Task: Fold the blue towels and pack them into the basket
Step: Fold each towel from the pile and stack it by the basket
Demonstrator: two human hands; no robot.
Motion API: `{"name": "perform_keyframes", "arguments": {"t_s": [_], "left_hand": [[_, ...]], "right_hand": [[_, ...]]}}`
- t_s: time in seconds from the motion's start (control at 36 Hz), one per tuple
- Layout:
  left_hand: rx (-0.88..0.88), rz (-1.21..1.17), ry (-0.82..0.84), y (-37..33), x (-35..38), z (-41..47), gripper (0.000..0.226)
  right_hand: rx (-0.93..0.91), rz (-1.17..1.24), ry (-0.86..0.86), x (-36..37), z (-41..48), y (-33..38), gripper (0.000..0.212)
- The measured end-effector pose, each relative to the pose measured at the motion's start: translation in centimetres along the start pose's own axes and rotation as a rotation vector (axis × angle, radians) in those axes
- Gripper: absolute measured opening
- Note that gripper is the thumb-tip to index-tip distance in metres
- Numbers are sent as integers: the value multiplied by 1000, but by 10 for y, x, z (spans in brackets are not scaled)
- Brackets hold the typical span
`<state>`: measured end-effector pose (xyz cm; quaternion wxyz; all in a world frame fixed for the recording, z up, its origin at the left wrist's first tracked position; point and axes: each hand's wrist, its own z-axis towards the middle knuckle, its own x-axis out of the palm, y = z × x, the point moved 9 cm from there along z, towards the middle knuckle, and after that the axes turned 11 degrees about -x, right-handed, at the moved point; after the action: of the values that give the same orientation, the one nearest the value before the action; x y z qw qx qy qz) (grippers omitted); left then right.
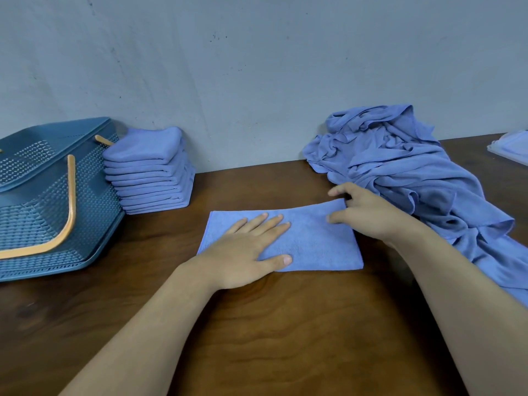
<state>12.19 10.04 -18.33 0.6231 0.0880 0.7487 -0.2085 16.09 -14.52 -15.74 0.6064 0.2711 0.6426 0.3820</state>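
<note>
A blue towel (314,241), folded into a flat rectangle, lies on the brown table in front of me. My left hand (248,250) presses flat on its left half with straight fingers. My right hand (363,212) is at the towel's far right corner, its fingers curled at the edge there. A stack of several folded blue towels (151,172) stands against the wall at the left. Beside that stack lies the dark blue perforated basket (37,201), tipped on its side, with orange handles. A loose heap of unfolded blue towels (400,167) spreads along the right.
The grey wall (257,81) closes off the back of the wooden table (285,324). A pale plastic-wrapped item (511,147) lies at the far right edge. The unfolded heap runs down to the right border beside my right forearm.
</note>
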Motion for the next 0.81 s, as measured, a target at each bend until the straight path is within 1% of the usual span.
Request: {"name": "perform_keyframes", "arguments": {"t_s": [0.03,0.06,0.14,0.25,0.31,0.36,0.42,0.47,0.56,0.58,0.64,0.72,0.78,0.81], "left_hand": [[1,-3,-5,0,0,0,77],[1,-7,-9,1,0,0,77],[5,-16,-19,1,0,0,77],[3,4,-29,0,-1,0,78],[-1,16,-26,-1,0,-1,78],[-9,16,-25,-1,0,-1,77],[-19,15,-25,-1,0,0,76],[-29,18,-26,0,0,0,77],[-43,21,-34,2,1,2,80],[-46,25,-38,3,2,2,81],[-50,30,-41,3,3,4,81],[-59,25,-37,4,3,3,82],[-67,30,-38,2,3,2,82],[-75,35,-34,0,3,1,82]], "right_hand": [[-23,33,-14,-1,-1,2,49],[-49,67,-36,-2,-1,4,50],[-107,153,-115,-7,1,4,36],[-112,106,-196,-4,2,-3,18],[-89,83,-210,-2,3,-7,18],[-93,89,-217,-1,3,-7,23],[-108,88,-193,3,1,-3,28],[-105,89,-122,11,-2,2,33],[-67,179,-18,22,-9,7,25],[-51,212,1,24,-13,7,25],[-45,231,9,27,-23,5,38],[-75,131,-53,28,-31,2,58],[-80,74,-65,28,-32,0,66],[-64,86,-57,27,-32,-2,68]]}}
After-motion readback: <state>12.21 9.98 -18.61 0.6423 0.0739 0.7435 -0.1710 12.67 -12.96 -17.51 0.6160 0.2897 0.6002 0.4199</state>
